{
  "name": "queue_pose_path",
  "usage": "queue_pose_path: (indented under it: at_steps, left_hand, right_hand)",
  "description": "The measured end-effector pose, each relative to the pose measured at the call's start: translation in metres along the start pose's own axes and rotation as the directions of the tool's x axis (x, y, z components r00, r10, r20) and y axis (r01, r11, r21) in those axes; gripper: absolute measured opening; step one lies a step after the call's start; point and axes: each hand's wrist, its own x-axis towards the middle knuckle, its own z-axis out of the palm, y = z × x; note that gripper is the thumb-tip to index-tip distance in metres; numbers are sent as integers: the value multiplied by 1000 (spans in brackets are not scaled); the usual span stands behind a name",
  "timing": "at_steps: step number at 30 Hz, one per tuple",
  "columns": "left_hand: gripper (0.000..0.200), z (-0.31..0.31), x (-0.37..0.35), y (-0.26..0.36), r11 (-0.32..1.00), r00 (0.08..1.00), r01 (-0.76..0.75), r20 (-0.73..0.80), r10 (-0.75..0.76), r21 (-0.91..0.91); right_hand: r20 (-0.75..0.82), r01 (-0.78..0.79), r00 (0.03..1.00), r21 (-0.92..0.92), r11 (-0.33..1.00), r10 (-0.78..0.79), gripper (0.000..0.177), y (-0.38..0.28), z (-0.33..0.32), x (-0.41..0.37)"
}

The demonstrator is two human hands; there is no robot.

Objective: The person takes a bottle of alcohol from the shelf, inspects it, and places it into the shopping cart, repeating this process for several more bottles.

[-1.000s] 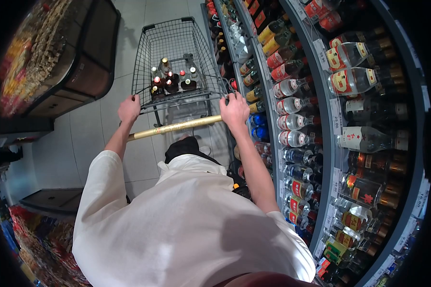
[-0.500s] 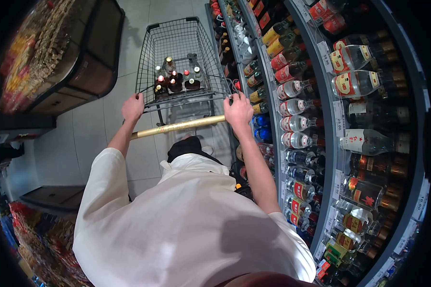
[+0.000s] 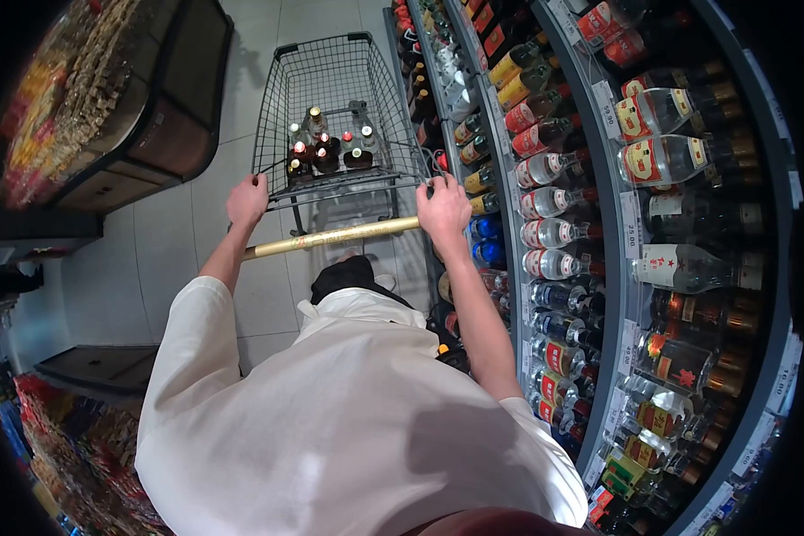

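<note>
A wire shopping cart [image 3: 323, 61] stands in front of me, with a yellow handle bar [image 3: 339, 234] across its near end. My left hand [image 3: 248, 202] is closed around the cart's frame at the near left corner, ahead of the bar. At the near right corner my right hand [image 3: 445, 207] is closed on the frame too, its fingers partly hidden. Several bottles stand upright in the near part of the basket, among them a dark bottle [image 3: 328, 156] and a clear bottle [image 3: 369, 141].
A long shelf [image 3: 630, 268] full of bottles runs close along my right side, with price tags on its edges. On the left stands a display bin [image 3: 165, 107] heaped with packaged goods. Grey floor tiles [image 3: 165, 259] show between the bin and the cart.
The shelf bottles on the right have shifted very slightly down in view. My hands, the cart and the bottles in it keep the same position relative to one another.
</note>
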Motion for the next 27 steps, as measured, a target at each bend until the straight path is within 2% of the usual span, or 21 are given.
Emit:
queue_pose_path:
  at_steps: [2, 4, 7, 11, 13, 27]
  left_hand:
    - [60, -1, -1, 1, 1000, 1000, -1, 0, 1, -2]
    - [60, -2, -1, 2, 1000, 1000, 1, 6, -1, 8]
    - [60, -3, -2, 2, 1000, 1000, 3, 7, -3, 10]
    - [60, 0, 0, 0, 1000, 1000, -3, 2, 3, 6]
    - [60, 1, 1, -1, 1000, 1000, -6, -3, 6, 9]
    - [59, -2, 6, 3, 1000, 1000, -14, -7, 14, 9]
  right_hand:
    - [5, -2, 1000, 6, 1000, 2, 37, 2, 2, 0]
    - [-78, 61, 995, 1, 998, -60, 37, 3, 4, 0]
    - [-94, 65, 993, -3, 998, -65, 36, 3, 5, -1]
    - [-88, 67, 994, 8, 998, -66, 36, 3, 5, 0]
    - [-22, 12, 1000, -9, 1000, -12, 36, 2, 4, 0]
    - [-47, 40, 998, 6, 999, -40, 39, 1, 6, 4]
